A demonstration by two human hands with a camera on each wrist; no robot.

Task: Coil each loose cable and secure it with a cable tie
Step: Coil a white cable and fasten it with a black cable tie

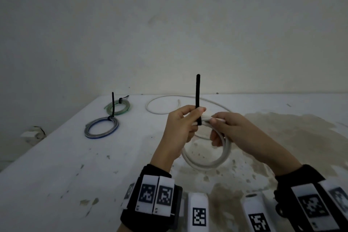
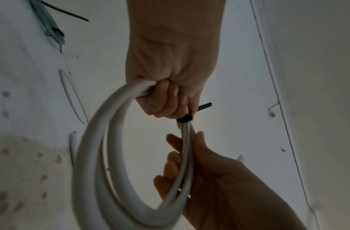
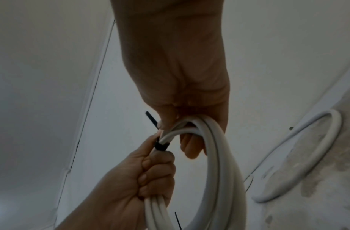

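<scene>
A white cable coil [image 1: 207, 160] hangs above the table between both hands. My left hand [image 1: 180, 124] grips the coil's top and pinches a black cable tie [image 1: 197, 96] wrapped round the strands, with the tie's tail standing straight up. In the left wrist view the fingers of my left hand [image 2: 166, 99] curl round the coil [image 2: 103, 155] beside the tie band [image 2: 185, 119]. My right hand [image 1: 226, 128] grips the strands just right of the tie. In the right wrist view the right hand [image 3: 182, 124] holds the coil [image 3: 219, 171] next to the tie [image 3: 161, 146].
A blue coil [image 1: 101, 128] and a green coil [image 1: 118, 107], each with a black tie, lie at the back left of the white table [image 1: 75, 165]. A loose white cable [image 1: 169, 105] lies behind the hands. White marker blocks [image 1: 197, 211] line the near edge.
</scene>
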